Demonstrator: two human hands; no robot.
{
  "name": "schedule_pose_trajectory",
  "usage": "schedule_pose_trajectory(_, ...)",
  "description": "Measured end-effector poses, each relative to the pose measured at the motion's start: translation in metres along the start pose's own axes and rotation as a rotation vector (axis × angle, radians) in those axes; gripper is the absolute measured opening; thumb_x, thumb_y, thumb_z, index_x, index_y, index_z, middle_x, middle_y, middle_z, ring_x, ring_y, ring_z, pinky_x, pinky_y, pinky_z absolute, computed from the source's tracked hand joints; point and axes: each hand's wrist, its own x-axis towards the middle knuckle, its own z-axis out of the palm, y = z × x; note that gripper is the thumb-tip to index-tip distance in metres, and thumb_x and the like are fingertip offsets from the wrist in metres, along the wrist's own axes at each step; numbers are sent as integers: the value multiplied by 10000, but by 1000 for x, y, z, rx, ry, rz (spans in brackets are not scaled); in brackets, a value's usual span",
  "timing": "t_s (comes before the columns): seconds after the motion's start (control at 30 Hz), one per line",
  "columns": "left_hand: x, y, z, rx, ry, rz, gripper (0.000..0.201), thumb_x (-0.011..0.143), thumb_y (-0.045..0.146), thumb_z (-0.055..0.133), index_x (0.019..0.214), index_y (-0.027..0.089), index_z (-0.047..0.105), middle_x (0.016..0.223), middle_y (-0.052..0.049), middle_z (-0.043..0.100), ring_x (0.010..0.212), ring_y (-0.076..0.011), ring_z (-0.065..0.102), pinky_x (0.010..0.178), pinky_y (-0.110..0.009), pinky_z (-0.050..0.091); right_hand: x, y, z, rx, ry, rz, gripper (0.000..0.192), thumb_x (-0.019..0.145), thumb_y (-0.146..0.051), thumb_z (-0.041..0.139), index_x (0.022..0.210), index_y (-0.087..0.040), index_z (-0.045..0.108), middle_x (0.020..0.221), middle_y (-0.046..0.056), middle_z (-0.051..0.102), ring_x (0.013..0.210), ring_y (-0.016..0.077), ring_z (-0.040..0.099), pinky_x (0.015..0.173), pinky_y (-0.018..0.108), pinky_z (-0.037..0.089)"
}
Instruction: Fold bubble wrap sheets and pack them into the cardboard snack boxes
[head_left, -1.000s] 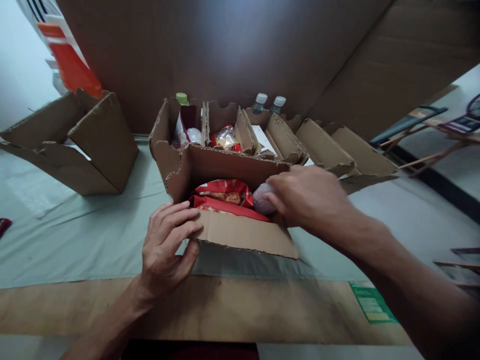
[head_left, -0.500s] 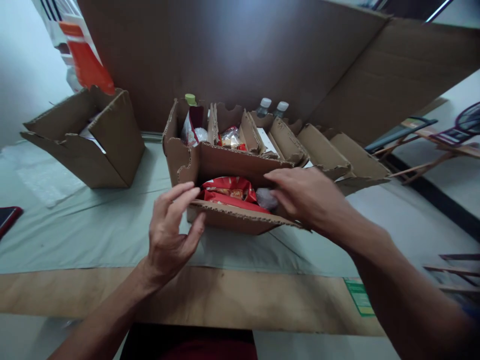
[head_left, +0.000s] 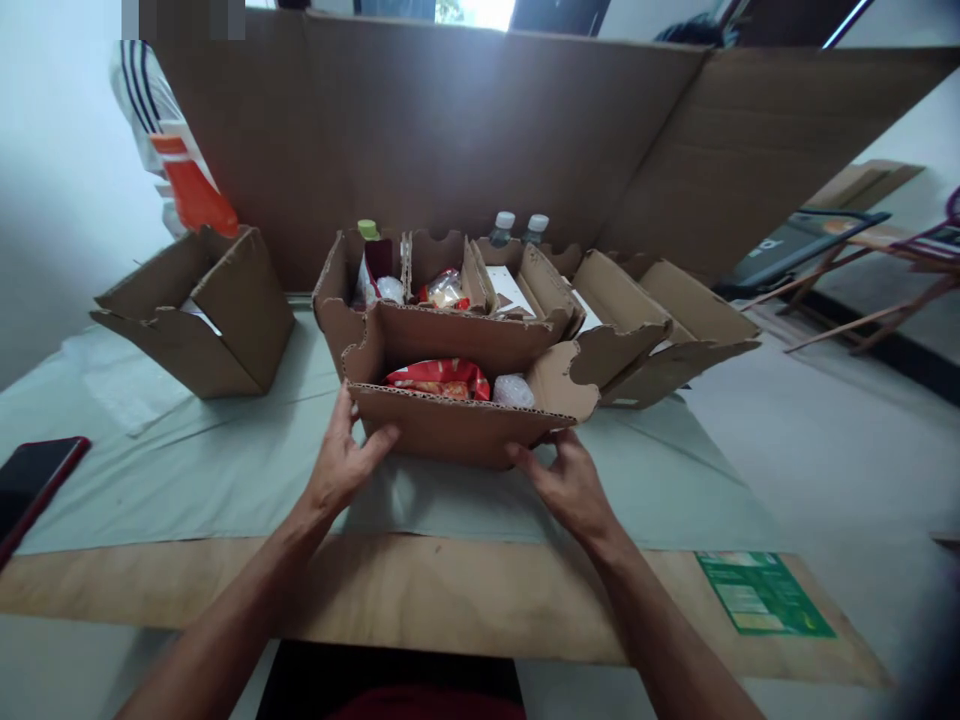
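An open cardboard box [head_left: 450,430] stands on the table right in front of me. Inside lie a red snack packet [head_left: 439,378] and a clear bubble-wrapped item [head_left: 514,390]. My left hand [head_left: 341,465] presses against the box's front left corner, thumb on the front wall. My right hand [head_left: 566,485] touches the lower front right corner, fingers spread under the edge. Both hands bracket the box from the near side.
Behind it stands a second open box [head_left: 420,290] with a green-capped bottle [head_left: 367,230] and packets, then more empty boxes [head_left: 660,320] to the right. Two capped bottles [head_left: 517,228] stand at the back. Another box [head_left: 202,315] sits left; a red phone [head_left: 34,480] lies far left.
My right hand left the box's inside and dropped to its front right corner. My left hand moved onto the front left corner. The front flap now stands upright.
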Motion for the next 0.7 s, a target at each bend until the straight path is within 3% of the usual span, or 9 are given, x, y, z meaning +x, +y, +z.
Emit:
schedule_pose_trajectory(0.1, -10, 5, 8, -53, -52, -55, 756, 850, 505, 745, 1479, 191, 467, 1451, -168, 585, 1379, -334, 542, 1185, -514, 412, -10, -4, 4, 13, 40, 35, 462, 818, -616, 650, 967, -179, 681, 920, 120, 722, 917, 312, 678, 826, 473, 561)
schedule_pose_trajectory(0.23, -78, 7, -17, 40, -56, -88, 647, 861, 467, 754, 1425, 237, 536, 1366, -141, 641, 1389, -351, 532, 1193, -530, 403, -60, -12, 1, -7, 29, 30, 369, 867, -587, 628, 747, -241, 669, 605, 45, 596, 727, 301, 650, 687, 430, 555)
schedule_pose_trajectory(0.33, -117, 11, -52, 153, 50, -147, 527, 871, 441, 749, 1348, 270, 604, 1199, -115, 710, 1265, -351, 622, 1073, -504, 517, -77, -33, 10, 45, -23, -46, 286, 885, -543, 647, 876, -270, 729, 721, 67, 671, 840, 322, 674, 779, 453, 571)
schedule_pose_trajectory(0.4, -113, 21, -64, 168, 102, -157, 527, 890, 425, 729, 1371, 272, 578, 1229, -102, 700, 1279, -332, 616, 1087, -483, 508, -66, -49, 15, 95, -52, -92, 337, 864, -565, 679, 995, -259, 738, 861, 87, 722, 944, 328, 679, 861, 467, 568)
schedule_pose_trajectory(0.47, -91, 36, -55, 107, 133, -84, 590, 896, 426, 719, 1426, 259, 519, 1348, -107, 649, 1345, -320, 571, 1156, -485, 449, -48, -57, 13, 154, -21, -107, 409, 861, -594, 676, 1041, -230, 725, 934, 98, 738, 986, 319, 678, 894, 467, 560)
schedule_pose_trajectory(0.57, -63, 58, -16, 54, 59, 21, 715, 892, 459, 709, 1506, 224, 428, 1469, -141, 570, 1403, -330, 523, 1204, -516, 398, -46, -44, -4, 187, 172, -73, 390, 874, -570, 678, 1025, -211, 702, 939, 95, 740, 999, 310, 679, 925, 469, 541)
schedule_pose_trajectory(0.63, -66, 66, 7, 74, -14, 101, 791, 884, 477, 707, 1553, 214, 377, 1504, -161, 537, 1431, -351, 492, 1205, -542, 402, -68, -26, -17, 172, 303, -12, 307, 872, -515, 711, 961, -222, 692, 870, 77, 732, 932, 306, 690, 882, 455, 550)
schedule_pose_trajectory(0.7, -86, 65, 14, 119, -33, 142, 765, 871, 479, 724, 1531, 233, 424, 1436, -158, 592, 1396, -369, 525, 1169, -554, 451, -99, -11, -22, 154, 332, 85, 222, 876, -456, 726, 842, -245, 667, 756, 56, 710, 766, 286, 686, 718, 406, 563)
